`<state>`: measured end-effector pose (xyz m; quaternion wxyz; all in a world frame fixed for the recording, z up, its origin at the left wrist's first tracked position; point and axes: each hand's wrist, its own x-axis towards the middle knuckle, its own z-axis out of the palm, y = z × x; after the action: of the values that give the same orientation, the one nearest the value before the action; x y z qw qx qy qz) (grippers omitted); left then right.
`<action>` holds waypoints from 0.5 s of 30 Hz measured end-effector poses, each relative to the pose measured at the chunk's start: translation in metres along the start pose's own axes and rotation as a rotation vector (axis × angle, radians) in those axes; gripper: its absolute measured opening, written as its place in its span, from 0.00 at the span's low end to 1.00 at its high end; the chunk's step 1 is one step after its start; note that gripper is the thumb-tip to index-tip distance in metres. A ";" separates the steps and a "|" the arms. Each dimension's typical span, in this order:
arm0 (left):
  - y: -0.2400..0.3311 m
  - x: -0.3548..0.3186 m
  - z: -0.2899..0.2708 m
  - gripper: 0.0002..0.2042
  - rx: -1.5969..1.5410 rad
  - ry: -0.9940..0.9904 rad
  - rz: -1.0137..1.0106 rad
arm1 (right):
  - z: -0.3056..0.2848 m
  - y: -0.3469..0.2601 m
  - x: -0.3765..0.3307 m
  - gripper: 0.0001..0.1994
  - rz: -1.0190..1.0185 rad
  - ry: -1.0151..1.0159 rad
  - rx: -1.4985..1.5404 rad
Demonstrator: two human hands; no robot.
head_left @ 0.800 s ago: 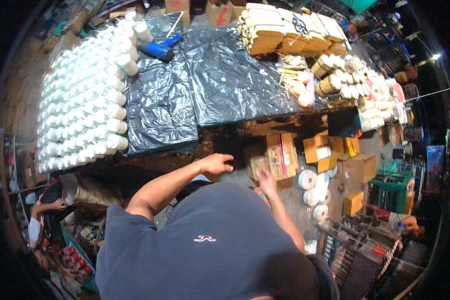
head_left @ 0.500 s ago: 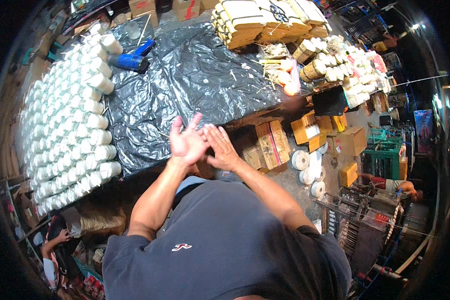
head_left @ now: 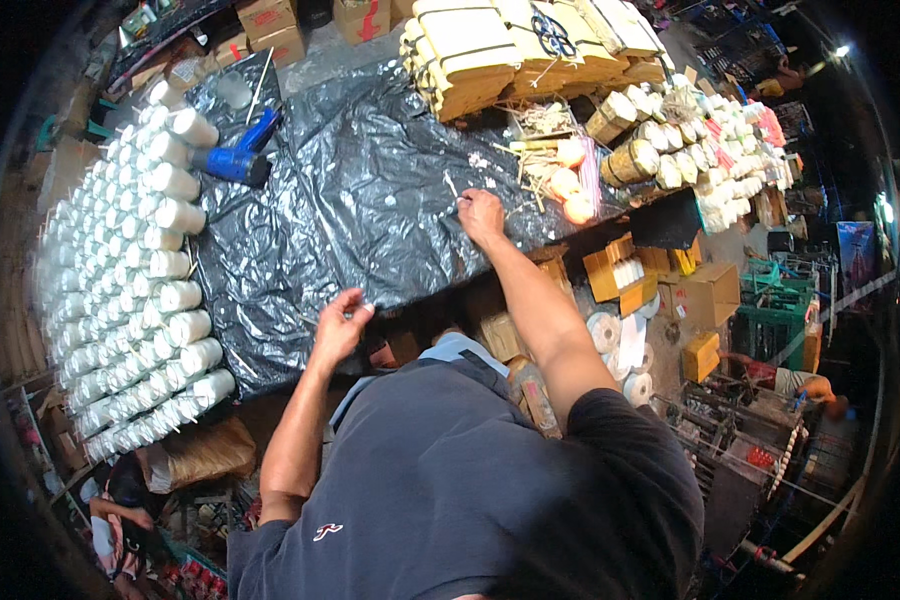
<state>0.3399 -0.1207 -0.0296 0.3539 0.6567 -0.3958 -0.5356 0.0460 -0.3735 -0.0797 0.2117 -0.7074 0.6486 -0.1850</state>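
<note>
Head view: the right hand (head_left: 482, 215) is over the black-covered counter (head_left: 370, 150), its fingers drawn together at the near end of a thin white strip (head_left: 450, 184); whether they grip the strip or only lie just beside it cannot be told. The left hand (head_left: 343, 326) is at the counter's front edge, thumb and fingers part-way spread, with no object clearly in its hold. The strip lies right of the counter's middle, left of the thin sticks (head_left: 537, 177) and the orange balls (head_left: 577, 207). Handling: expect the strip to be very light, and probably easily bent or broken; its stiffness cannot be confirmed at this size. The glossy, wrinkled cover is likely slippery, so a small piece may slide or catch in a fold. Take hold by the near end, between thumb and forefinger, with light pressure. Edges: the front edge slants from lower left to upper right, passing beneath the right forearm. Room for moving extends leftward over the cover, bounded by the white spools (head_left: 135, 270), the blue tool (head_left: 235, 163) and the tied pale stack (head_left: 530, 45).
</note>
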 end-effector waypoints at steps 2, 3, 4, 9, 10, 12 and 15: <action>0.009 0.008 0.022 0.25 0.008 -0.027 -0.030 | 0.009 -0.012 0.022 0.14 0.046 0.004 -0.083; 0.020 0.012 0.034 0.25 -0.013 -0.052 -0.024 | 0.016 -0.008 0.026 0.13 0.015 0.039 -0.067; 0.031 0.017 0.043 0.26 0.018 -0.076 -0.051 | 0.023 -0.004 0.030 0.12 -0.013 0.076 -0.051; 0.060 0.043 0.077 0.25 -0.020 -0.127 -0.209 | 0.030 0.010 0.027 0.02 -0.321 0.007 -0.150; 0.059 0.047 0.083 0.25 -0.013 -0.120 -0.201 | 0.021 0.010 0.024 0.04 -0.370 -0.036 -0.149; 0.059 0.057 0.090 0.26 0.007 -0.107 -0.175 | 0.008 0.024 0.033 0.05 -0.352 0.003 -0.196; 0.063 0.064 0.098 0.25 -0.074 -0.048 -0.211 | -0.032 0.038 0.068 0.12 -0.302 0.122 -0.098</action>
<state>0.2419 -0.2098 -0.0183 0.3099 0.6681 -0.3129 -0.5998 0.0025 -0.4456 -0.0740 0.1072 -0.7938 0.5546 -0.2255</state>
